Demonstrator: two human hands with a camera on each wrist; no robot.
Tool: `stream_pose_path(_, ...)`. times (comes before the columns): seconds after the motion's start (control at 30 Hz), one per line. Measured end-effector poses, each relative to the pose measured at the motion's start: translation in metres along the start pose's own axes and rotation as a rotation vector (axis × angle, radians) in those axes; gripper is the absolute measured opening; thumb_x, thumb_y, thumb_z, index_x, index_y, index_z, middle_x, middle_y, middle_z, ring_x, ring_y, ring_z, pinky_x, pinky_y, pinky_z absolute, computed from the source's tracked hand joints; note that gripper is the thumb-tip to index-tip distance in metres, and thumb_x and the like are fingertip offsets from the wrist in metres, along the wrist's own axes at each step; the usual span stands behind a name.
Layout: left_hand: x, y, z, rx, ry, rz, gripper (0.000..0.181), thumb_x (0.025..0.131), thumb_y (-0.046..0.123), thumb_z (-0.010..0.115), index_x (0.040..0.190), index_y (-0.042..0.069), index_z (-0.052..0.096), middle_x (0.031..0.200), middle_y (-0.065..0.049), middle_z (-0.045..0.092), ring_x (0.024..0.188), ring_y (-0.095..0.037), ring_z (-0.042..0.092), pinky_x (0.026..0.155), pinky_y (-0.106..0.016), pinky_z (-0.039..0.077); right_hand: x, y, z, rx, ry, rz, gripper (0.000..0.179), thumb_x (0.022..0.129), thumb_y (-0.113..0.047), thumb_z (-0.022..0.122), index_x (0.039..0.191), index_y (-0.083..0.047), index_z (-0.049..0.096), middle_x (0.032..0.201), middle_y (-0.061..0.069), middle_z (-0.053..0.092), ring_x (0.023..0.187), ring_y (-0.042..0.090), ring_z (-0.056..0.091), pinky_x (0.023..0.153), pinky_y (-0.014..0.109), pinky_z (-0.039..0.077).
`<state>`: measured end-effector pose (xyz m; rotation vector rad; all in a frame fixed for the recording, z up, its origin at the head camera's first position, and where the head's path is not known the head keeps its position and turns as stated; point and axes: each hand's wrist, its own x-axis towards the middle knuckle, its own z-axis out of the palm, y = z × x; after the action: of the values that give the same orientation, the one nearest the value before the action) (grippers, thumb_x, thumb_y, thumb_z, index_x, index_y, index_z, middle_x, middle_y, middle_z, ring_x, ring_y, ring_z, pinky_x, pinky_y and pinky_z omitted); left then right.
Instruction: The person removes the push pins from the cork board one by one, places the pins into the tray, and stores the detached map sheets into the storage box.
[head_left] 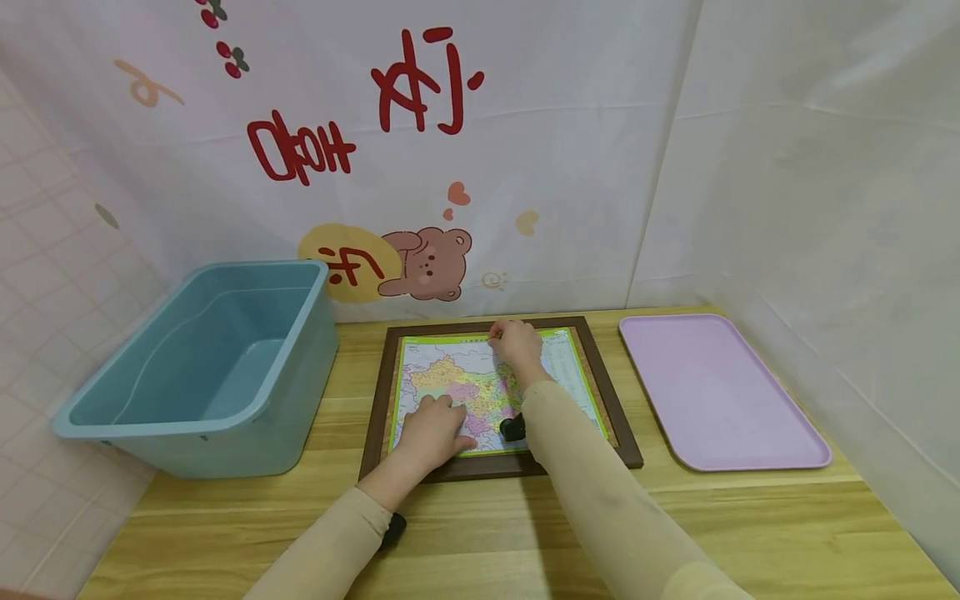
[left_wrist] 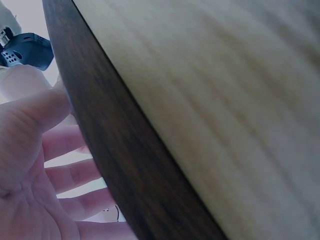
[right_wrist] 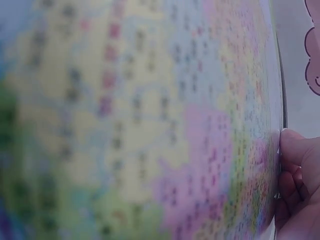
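A colourful map (head_left: pixel 463 390) with a bright green border lies on a cork-coloured board with a dark brown frame (head_left: pixel 611 392). My left hand (head_left: pixel 433 432) rests on the lower left of the map with its fingers spread. The left wrist view shows that hand (left_wrist: pixel 30 175) with its fingers partly behind the dark frame edge (left_wrist: pixel 107 125). At the map's top edge, right of the middle, my right hand (head_left: pixel 519 346) touches the sheet with bent fingers. In the right wrist view, the thumb tip of this hand (right_wrist: pixel 300 185) meets the map surface (right_wrist: pixel 140 125); anything small between the fingertips is hidden.
To the left of the frame stands a deep light-blue plastic tub (head_left: pixel 300 392). A flat pale-purple tray (head_left: pixel 723 392) lies on the right. Both sit on the wood-grain table (head_left: pixel 480 533), and a printed white cloth (head_left: pixel 570 150) hangs behind.
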<state>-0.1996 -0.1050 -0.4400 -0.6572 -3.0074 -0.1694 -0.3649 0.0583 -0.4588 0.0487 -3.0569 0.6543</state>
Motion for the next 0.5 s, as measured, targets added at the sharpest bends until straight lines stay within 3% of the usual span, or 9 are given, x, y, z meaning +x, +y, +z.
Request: stream_pose_path(0.5, 0.0001, 0.0003, -0.0002, 0.002, 0.007, 0.002, 0.037, 0.081, 0.048, 0.077, 0.078, 0.014, 0.065, 0.079, -0.004, 0.053, 0.072, -0.024, 0.049, 0.051, -0.045, 0.052, 0.0015, 0.0038, -0.0006, 0.044, -0.02, -0.005, 0.014, 0.098, -0.031, 0.065, 0.09, -0.019, 0.065, 0.09, 0.0, 0.061, 0.094, 0.026, 0.054, 0.082, 0.043, 0.045)
